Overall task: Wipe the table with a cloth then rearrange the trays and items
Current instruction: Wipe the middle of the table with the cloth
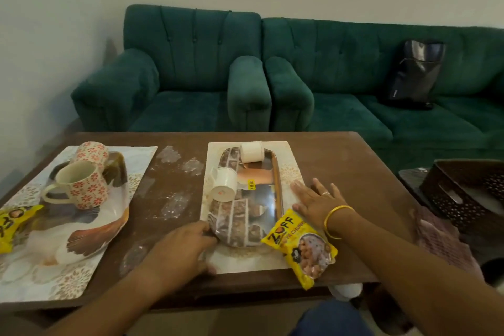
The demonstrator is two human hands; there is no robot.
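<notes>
The brown wooden table [341,161] has a matt, dusty top with pale smeared patches in the middle. At its near edge, the left hand [178,249] curls its fingers around the near left corner of the oval tray [246,215], thumb at the edge of the placemat below; it grips the rim. This tray is glossy, long with rounded ends, with a brown and white tile pattern and a copper rim, and it lies on a cream rectangular placemat [289,172] at the table centre.

Just right of the tray, a shiny yellow snack packet [302,251] (crinkled plastic, with red letters) lies partly over the tray's near right end and reaches to the table's near edge. Beyond the packet the right hand [317,200] lies flat, fingers spread, palm down on the placemat beside the tray's right rim; it wears a ring and a gold bangle [336,222].

On the tray two small white cups lie on their sides: the nearer cup [225,184] at the left rim, the farther cup [252,151] at the far end.

At the table's left, a second glossy tray [92,226] with a feather-like print holds a floral mug [81,184] standing upright, and another floral mug [91,153] behind it. A second yellow packet [15,222] is at the left edge.

At the right of the table sits a dark perforated basket [469,194]. Behind the table stand a green velvet armchair [180,74] and sofa [381,82].
</notes>
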